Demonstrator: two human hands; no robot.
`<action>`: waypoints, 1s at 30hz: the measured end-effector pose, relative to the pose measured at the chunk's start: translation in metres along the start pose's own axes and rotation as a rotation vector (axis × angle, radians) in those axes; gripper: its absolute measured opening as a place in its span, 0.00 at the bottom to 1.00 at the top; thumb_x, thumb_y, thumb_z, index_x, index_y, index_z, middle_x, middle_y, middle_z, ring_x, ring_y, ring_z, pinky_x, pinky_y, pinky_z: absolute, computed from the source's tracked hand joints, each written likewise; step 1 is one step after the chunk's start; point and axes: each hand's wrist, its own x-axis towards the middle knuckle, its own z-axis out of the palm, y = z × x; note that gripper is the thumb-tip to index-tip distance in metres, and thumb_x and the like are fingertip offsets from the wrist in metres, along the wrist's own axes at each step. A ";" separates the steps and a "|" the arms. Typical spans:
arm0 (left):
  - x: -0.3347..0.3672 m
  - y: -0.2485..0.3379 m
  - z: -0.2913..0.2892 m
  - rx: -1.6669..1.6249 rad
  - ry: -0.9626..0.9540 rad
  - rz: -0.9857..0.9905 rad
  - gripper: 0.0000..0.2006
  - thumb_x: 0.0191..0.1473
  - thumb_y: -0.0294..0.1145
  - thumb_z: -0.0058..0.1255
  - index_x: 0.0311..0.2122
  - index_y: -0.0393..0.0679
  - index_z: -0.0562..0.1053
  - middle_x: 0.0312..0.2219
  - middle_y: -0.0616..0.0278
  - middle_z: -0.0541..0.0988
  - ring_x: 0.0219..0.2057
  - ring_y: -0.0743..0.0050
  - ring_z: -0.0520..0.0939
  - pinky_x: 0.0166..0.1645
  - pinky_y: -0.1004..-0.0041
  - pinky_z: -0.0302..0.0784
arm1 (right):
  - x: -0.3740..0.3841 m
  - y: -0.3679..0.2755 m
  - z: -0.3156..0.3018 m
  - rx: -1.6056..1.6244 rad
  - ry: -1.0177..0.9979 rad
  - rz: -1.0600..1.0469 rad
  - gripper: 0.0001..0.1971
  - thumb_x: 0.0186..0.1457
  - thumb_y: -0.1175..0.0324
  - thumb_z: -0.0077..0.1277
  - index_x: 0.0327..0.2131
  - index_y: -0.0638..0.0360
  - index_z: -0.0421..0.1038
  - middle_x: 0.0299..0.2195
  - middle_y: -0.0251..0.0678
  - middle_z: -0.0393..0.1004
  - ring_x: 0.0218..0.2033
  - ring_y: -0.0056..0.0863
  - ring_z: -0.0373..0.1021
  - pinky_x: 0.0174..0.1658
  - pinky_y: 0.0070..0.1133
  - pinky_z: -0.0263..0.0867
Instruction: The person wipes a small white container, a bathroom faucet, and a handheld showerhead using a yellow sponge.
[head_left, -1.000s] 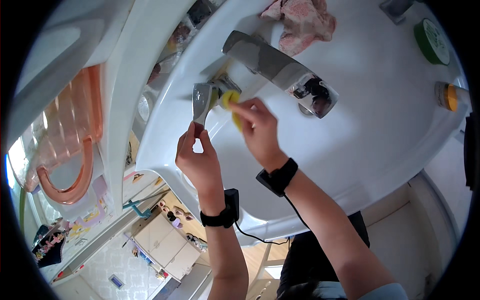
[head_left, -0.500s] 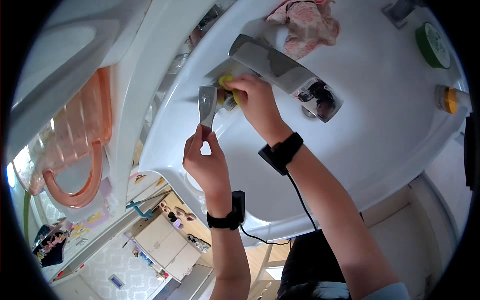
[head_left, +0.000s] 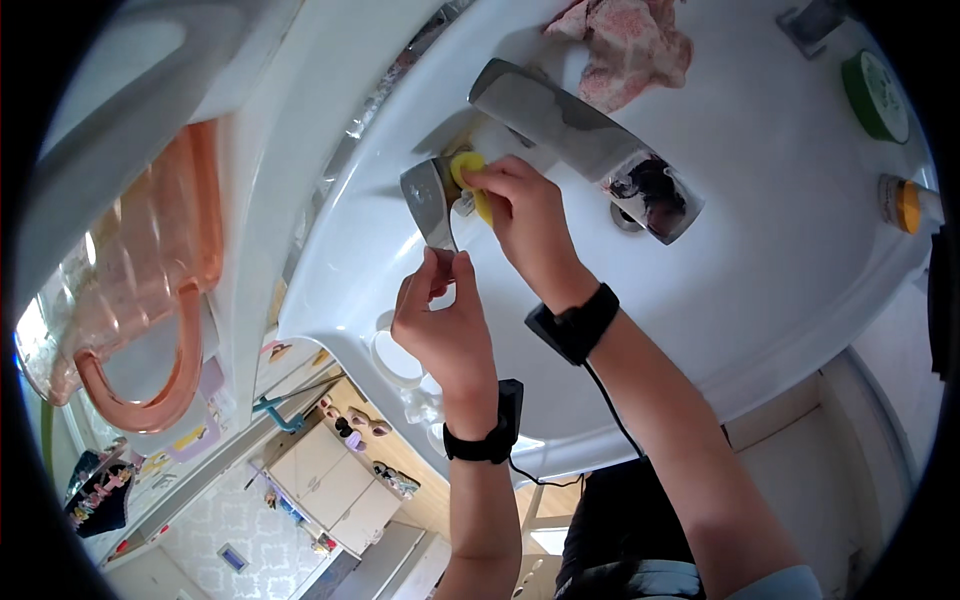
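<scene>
My left hand (head_left: 445, 335) pinches the near end of a flat chrome faucet handle (head_left: 428, 200) between thumb and fingers. Just right of it, my right hand (head_left: 530, 215) grips a thin yellow sponge (head_left: 466, 166) and presses it to the handle's base, which the fingers and sponge partly hide. Beyond my right hand, the wide chrome faucet spout (head_left: 560, 120) reaches out over the white sink (head_left: 760, 250). Its shiny end mirrors dark shapes.
A pink-and-white cloth (head_left: 635, 50) lies at the back of the sink. On the right rim stand a round green container (head_left: 875, 97) and a yellow-capped bottle (head_left: 900, 204). A translucent orange pitcher (head_left: 150, 270) is at the left, and a white ring-shaped item (head_left: 395, 358) sits by my left wrist.
The faucet handle has swung, its near end now further right along with my left hand. My right hand and the sponge stay at the base. The whole view has shifted slightly.
</scene>
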 end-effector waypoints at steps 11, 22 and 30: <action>-0.003 0.005 0.007 -0.068 0.017 -0.057 0.05 0.45 0.22 0.57 0.28 0.32 0.75 0.21 0.60 0.77 0.21 0.75 0.76 0.31 0.77 0.72 | -0.021 0.009 0.007 0.025 0.051 0.053 0.12 0.45 0.85 0.49 0.34 0.61 0.75 0.29 0.39 0.71 0.30 0.36 0.69 0.34 0.25 0.66; -0.004 0.004 0.008 -0.105 0.020 -0.099 0.05 0.45 0.22 0.57 0.28 0.31 0.75 0.20 0.60 0.77 0.22 0.76 0.77 0.31 0.77 0.71 | -0.002 0.007 -0.007 0.045 -0.028 -0.057 0.14 0.48 0.86 0.45 0.37 0.59 0.74 0.31 0.37 0.71 0.28 0.30 0.69 0.32 0.20 0.65; -0.003 0.003 0.007 -0.114 0.016 -0.068 0.10 0.46 0.23 0.56 0.34 0.28 0.75 0.23 0.59 0.79 0.23 0.80 0.78 0.33 0.80 0.74 | 0.008 -0.019 -0.004 -0.245 -0.147 -0.250 0.17 0.43 0.84 0.45 0.38 0.58 0.73 0.33 0.36 0.71 0.39 0.36 0.67 0.42 0.27 0.67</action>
